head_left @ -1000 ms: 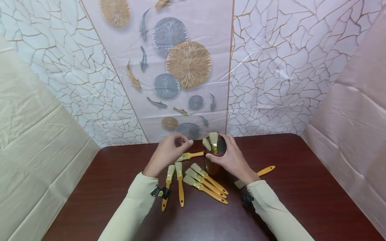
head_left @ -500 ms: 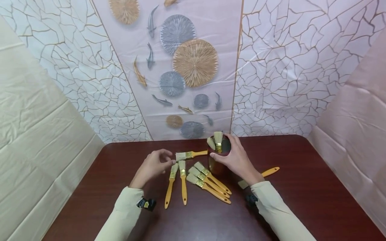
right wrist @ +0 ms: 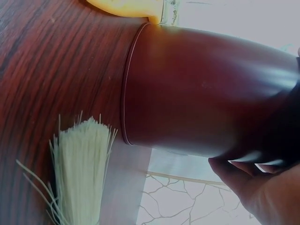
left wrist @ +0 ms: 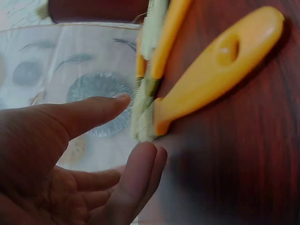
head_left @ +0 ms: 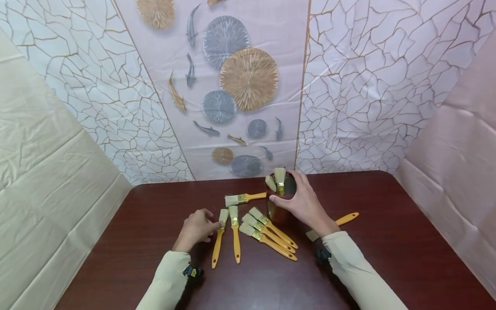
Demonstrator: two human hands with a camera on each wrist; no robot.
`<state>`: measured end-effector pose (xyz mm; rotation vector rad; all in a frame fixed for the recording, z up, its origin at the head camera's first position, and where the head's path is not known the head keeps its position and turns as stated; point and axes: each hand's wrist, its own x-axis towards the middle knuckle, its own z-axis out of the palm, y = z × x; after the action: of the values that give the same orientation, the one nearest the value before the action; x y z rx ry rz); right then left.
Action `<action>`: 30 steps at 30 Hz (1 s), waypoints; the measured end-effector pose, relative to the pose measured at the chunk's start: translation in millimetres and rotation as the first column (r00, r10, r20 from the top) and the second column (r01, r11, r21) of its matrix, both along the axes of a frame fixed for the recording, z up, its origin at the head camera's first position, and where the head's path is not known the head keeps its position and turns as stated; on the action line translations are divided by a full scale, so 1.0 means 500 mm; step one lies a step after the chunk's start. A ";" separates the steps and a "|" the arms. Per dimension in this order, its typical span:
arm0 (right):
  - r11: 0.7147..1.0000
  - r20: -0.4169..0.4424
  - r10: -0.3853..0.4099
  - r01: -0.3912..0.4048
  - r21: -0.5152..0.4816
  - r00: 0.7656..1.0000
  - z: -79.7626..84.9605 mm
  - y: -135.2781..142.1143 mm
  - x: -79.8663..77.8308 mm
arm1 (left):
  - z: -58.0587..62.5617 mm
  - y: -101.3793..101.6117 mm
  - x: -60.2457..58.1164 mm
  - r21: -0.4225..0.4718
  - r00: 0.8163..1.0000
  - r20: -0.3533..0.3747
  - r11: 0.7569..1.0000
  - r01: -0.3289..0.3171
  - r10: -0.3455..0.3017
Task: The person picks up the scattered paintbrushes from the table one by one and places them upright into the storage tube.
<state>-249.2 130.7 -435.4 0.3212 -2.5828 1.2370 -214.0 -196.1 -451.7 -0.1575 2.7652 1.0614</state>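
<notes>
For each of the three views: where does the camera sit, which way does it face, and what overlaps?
Head: worn on the head, facing forward and down at the table, paintbrushes, container and patterned backdrop; left hand, right hand and sleeves show.
Left wrist: on that wrist, looking past the left hand's thumb and fingers at several brushes.
Right wrist: on that wrist, looking at the container's side and nearby bristles; part of the right hand shows.
Shared: head and right wrist both show the right hand holding the container.

Left hand [head_left: 196,227] lower, thumb and fingertips parted; right hand [head_left: 303,201] higher, thumb opposite curved fingers
</notes>
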 end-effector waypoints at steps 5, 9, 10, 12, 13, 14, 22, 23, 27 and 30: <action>1.000 0.011 0.003 -0.003 0.006 1.000 0.004 0.006 -0.001 | -0.009 0.029 -0.002 -0.100 1.000 -0.026 0.995 -0.021 0.018; 1.000 0.017 0.004 -0.004 0.002 1.000 0.004 0.001 0.001 | -0.010 0.030 0.002 -0.139 0.999 -0.035 0.990 -0.025 0.020; 1.000 0.016 0.002 -0.002 0.003 1.000 0.003 0.000 0.002 | -0.010 0.028 0.002 -0.139 0.999 -0.032 0.990 -0.025 0.021; 1.000 0.013 -0.002 0.002 0.002 1.000 0.002 0.000 0.002 | -0.011 0.026 0.001 -0.138 0.999 -0.030 0.990 -0.024 0.020; 1.000 0.010 -0.004 0.004 0.002 1.000 0.002 0.000 0.001 | -0.011 0.025 0.000 -0.134 0.999 -0.029 0.991 -0.024 0.020; 1.000 0.009 -0.004 0.004 0.001 1.000 0.002 0.000 0.001 | -0.012 0.025 -0.001 -0.127 0.999 -0.028 0.992 -0.024 0.020; 1.000 0.025 0.004 -0.004 0.000 1.000 0.002 -0.001 0.003 | -0.025 0.023 0.001 0.001 0.999 0.015 0.999 -0.042 0.042; 1.000 0.023 0.002 -0.002 0.001 1.000 0.002 -0.001 0.003 | -0.025 0.022 0.001 0.013 0.999 0.017 0.999 -0.045 0.045; 1.000 0.021 0.005 -0.005 0.003 1.000 0.003 0.000 0.001 | -0.026 0.020 0.001 0.043 0.998 0.012 0.997 -0.062 0.061; 1.000 0.014 0.000 0.000 0.004 1.000 0.004 0.002 0.000 | -0.026 0.020 -0.002 0.067 0.998 0.010 0.995 -0.068 0.067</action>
<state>-249.2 131.7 -433.6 0.3152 -2.5976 1.2381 -215.0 -186.2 -464.7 -0.2473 2.7309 1.1662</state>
